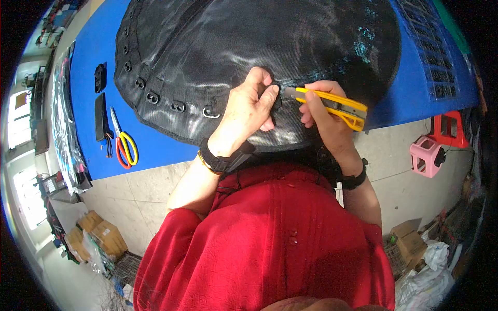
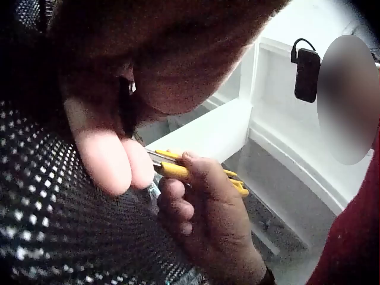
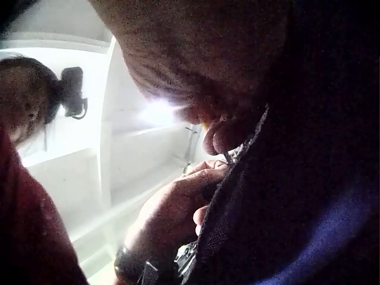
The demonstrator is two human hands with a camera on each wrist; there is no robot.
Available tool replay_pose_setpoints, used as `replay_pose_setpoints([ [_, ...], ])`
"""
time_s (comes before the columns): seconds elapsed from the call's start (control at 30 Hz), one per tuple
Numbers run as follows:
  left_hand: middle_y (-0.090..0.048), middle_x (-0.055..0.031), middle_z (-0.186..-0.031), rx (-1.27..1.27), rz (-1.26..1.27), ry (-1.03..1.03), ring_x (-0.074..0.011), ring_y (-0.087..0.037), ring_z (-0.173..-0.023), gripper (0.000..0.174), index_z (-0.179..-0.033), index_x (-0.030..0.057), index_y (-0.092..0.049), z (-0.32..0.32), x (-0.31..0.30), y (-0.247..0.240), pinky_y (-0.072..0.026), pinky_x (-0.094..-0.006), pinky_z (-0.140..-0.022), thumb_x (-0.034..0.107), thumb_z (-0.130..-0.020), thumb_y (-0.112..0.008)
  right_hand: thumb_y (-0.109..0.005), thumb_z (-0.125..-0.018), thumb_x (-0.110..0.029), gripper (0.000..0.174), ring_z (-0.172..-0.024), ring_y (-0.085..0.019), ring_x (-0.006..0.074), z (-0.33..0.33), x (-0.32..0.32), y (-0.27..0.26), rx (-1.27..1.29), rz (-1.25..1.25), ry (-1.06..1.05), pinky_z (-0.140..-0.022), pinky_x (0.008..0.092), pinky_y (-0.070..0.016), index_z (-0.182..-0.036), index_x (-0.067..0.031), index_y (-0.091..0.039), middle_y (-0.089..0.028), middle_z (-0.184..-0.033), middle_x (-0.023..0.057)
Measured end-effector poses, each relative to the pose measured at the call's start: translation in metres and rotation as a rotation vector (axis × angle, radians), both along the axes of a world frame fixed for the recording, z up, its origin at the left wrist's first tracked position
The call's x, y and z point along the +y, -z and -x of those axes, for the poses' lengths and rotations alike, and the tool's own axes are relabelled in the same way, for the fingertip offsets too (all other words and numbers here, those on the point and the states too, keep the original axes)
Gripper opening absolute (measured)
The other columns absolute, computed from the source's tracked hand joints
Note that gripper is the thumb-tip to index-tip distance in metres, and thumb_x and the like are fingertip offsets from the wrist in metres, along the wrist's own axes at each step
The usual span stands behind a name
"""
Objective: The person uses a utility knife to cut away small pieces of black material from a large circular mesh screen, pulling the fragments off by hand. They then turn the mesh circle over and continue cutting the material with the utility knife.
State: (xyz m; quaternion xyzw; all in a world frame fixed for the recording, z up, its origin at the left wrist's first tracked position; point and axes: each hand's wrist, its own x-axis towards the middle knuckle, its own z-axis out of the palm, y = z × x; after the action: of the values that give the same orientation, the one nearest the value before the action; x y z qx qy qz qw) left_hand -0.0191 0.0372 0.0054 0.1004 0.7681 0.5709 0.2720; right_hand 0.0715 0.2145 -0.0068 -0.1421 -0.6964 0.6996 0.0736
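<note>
A large round black mesh sheet (image 1: 207, 46) lies over the blue table (image 1: 84, 62). Several black double-ring fittings (image 1: 152, 97) line its edge, along with one metal D-ring (image 1: 211, 112). My left hand (image 1: 246, 106) pinches a small dark bit of the sheet between thumb and fingers. To its right, my right hand (image 1: 332, 119) grips a yellow utility knife (image 1: 353, 110), blade pointing left at the left fingertips. The left wrist view shows the knife (image 2: 173, 171) close beside the left fingers (image 2: 105, 163). In the right wrist view the knife is mostly hidden behind the hand.
Scissors (image 1: 123, 145) with red and yellow handles lie left on the table, near a flat black strip (image 1: 100, 116) and a small black piece (image 1: 100, 78). Plastic-wrapped material (image 1: 66, 124) runs along the left edge. Pink (image 1: 426, 155) and red stools (image 1: 451, 132) stand at right.
</note>
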Motion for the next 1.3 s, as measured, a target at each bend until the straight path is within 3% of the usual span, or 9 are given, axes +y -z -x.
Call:
replay_pose_setpoints([
  [0.07, -0.066, -0.0105, -0.078, 0.001, 0.015, -0.005, -0.0150, -0.064, -0.046, 0.016, -0.110, 0.0029, -0.045, 0.000, 0.001, 0.000, -0.0507, -0.0289, -0.040, 0.009, -0.104, -0.059, -0.063, -0.104, -0.016, 0.018, -0.068, -0.063, 0.0067, 0.003, -0.004, -0.002, 0.020, 0.012, 0.025, -0.060, 0.0215, -0.0527, -0.119, -0.0069, -0.061, -0.068, -0.086, 0.0046],
  [0.17, -0.066, -0.0134, -0.067, 0.021, 0.021, 0.012, -0.0193, -0.068, -0.049, 0.012, -0.108, 0.0021, -0.045, 0.001, -0.001, -0.003, -0.0551, -0.0321, -0.045, 0.010, -0.105, -0.054, -0.064, -0.104, -0.018, 0.022, -0.071, -0.065, 0.0082, 0.007, -0.008, 0.001, 0.079, 0.022, 0.029, -0.062, 0.0230, -0.0551, -0.122, -0.0067, -0.059, -0.068, -0.090, 0.0064],
  [0.27, -0.066, -0.0142, -0.067, 0.044, 0.039, 0.017, -0.0200, -0.068, -0.049, 0.013, -0.106, 0.0009, -0.044, 0.002, -0.001, 0.000, -0.0558, -0.0328, -0.044, 0.011, -0.105, -0.053, -0.064, -0.103, -0.018, 0.024, -0.074, -0.067, 0.0095, 0.010, -0.010, 0.003, 0.090, 0.020, 0.003, -0.065, 0.0240, -0.0567, -0.123, -0.0061, -0.057, -0.068, -0.094, 0.0075],
  [0.37, -0.065, -0.0121, -0.077, 0.013, 0.031, -0.001, -0.0167, -0.066, -0.048, 0.016, -0.108, 0.0008, -0.044, 0.001, -0.001, -0.001, -0.0529, -0.0308, -0.042, 0.010, -0.104, -0.056, -0.064, -0.104, -0.019, 0.025, -0.075, -0.067, 0.0100, 0.011, -0.012, 0.004, 0.086, 0.023, -0.001, -0.066, 0.0244, -0.0572, -0.124, -0.0056, -0.057, -0.068, -0.096, 0.0080],
  [1.3, -0.062, -0.0117, -0.077, 0.019, 0.007, 0.012, -0.0169, -0.065, -0.047, 0.015, -0.109, 0.0001, -0.043, 0.001, -0.001, 0.005, -0.0536, -0.0306, -0.041, 0.010, -0.105, -0.055, -0.063, -0.105, -0.023, 0.025, -0.074, -0.067, 0.0088, 0.010, -0.007, 0.008, 0.114, -0.098, -0.045, -0.066, 0.0242, -0.0565, -0.122, -0.0062, -0.058, -0.067, -0.093, 0.0062],
])
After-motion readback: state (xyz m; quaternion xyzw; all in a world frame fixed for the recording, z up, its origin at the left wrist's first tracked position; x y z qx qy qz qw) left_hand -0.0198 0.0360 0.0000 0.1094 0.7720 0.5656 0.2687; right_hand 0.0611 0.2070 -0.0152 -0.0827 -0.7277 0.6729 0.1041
